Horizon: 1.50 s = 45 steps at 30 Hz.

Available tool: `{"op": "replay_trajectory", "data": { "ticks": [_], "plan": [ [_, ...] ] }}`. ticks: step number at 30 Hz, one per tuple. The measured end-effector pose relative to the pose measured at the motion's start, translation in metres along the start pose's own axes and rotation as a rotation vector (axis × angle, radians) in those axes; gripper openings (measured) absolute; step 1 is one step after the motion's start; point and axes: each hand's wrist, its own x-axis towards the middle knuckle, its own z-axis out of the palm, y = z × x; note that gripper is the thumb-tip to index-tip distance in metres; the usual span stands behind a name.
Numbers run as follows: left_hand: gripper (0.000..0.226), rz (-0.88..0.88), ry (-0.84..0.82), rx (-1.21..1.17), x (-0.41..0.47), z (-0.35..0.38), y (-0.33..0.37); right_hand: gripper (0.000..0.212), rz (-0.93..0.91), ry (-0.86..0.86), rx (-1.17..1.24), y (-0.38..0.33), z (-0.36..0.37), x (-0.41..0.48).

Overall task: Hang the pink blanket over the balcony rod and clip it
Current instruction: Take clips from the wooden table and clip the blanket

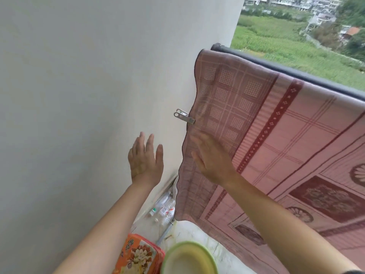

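Note:
The pink blanket (276,135), checked with dark red borders, hangs draped over the dark balcony rod (296,75) that runs from the wall toward the right. A metal clip (184,116) grips the blanket's left edge partway down, its handles pointing at the wall. My left hand (145,160) is raised in front of the wall, fingers spread, holding nothing, just below and left of the clip. My right hand (212,161) is open too, flat against the blanket's lower left part under the clip.
A white wall (88,95) fills the left side. On the floor below lie plastic bottles (165,208) in the corner, an orange printed box (138,256) and a green-rimmed basin (189,260). Beyond the rod are fields and houses far below.

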Motion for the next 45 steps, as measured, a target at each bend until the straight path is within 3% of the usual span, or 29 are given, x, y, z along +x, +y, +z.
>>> {"op": "replay_trajectory", "data": {
  "ticks": [4,11,20,33,41,45],
  "plan": [
    [0.067,0.117,-0.152,0.046,-0.029,0.030,0.017,0.052,0.214,-0.064,-0.080,0.019,0.013,-0.077],
    [0.066,0.342,-0.362,0.040,-0.082,0.061,0.087,0.053,0.489,-0.071,-0.156,0.043,-0.026,-0.185],
    [0.057,0.749,-0.379,0.004,-0.191,0.074,0.240,0.051,0.720,0.209,-0.210,0.075,-0.144,-0.345],
    [0.068,1.218,-0.589,-0.117,-0.543,0.117,0.520,0.059,1.259,0.438,-0.508,0.079,-0.370,-0.777],
    [0.062,1.558,-0.594,-0.237,-0.712,0.153,0.664,0.061,1.571,0.562,-0.643,0.081,-0.450,-0.955],
    [0.065,1.599,-0.659,-0.314,-0.776,0.181,0.717,0.067,1.630,0.542,-0.632,0.092,-0.462,-1.015]
  ]
}}
